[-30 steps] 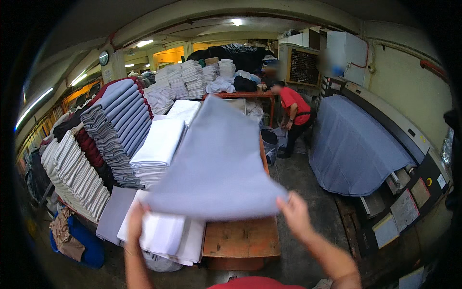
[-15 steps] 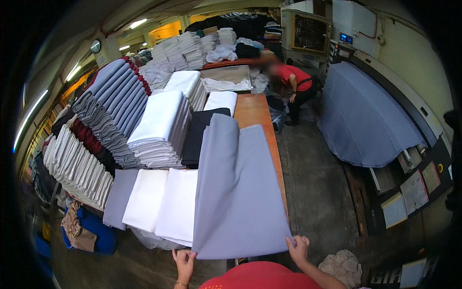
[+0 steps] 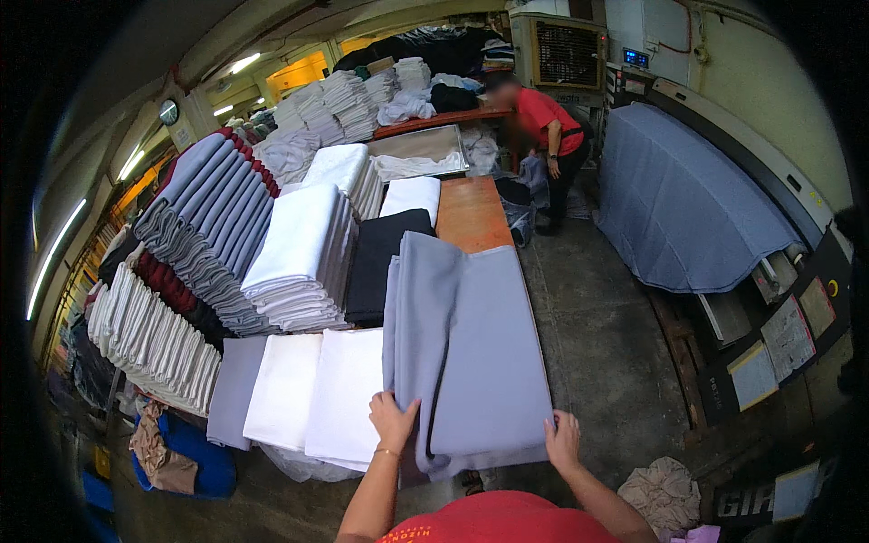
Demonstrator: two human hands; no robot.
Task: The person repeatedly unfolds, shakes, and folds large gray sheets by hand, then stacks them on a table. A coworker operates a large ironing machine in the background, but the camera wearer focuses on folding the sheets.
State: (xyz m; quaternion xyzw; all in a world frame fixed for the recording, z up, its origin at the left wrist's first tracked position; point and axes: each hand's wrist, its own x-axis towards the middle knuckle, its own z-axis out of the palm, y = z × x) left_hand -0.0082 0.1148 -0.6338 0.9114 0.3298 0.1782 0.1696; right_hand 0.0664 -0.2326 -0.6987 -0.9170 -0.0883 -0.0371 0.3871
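Note:
A large grey-blue cloth (image 3: 493, 353) lies folded along the near right part of the table, with a loose fold running up its left side. My left hand (image 3: 393, 425) grips that fold near the front, thumb and fingers on either side of the fabric. At the near right corner my right hand (image 3: 563, 441) pinches the cloth's edge. The front edge of the cloth hangs slightly over the table towards me. Left of it, touching or close, lie two folded white cloths (image 3: 348, 389) and a folded grey cloth (image 3: 237, 385).
Stacks of white cloths (image 3: 294, 249), grey cloths (image 3: 204, 204) and a black cloth (image 3: 389, 258) fill the table's left side. A blue tub (image 3: 204, 462) stands below. On the right is a long machine with grey fabric (image 3: 683, 204). A co-worker in red (image 3: 548, 127) bends beyond the wooden tabletop (image 3: 475, 213).
My left hand has moved from the front left corner up onto the left fold, drawing it inward. The right hand keeps the right corner. The co-worker has shifted slightly.

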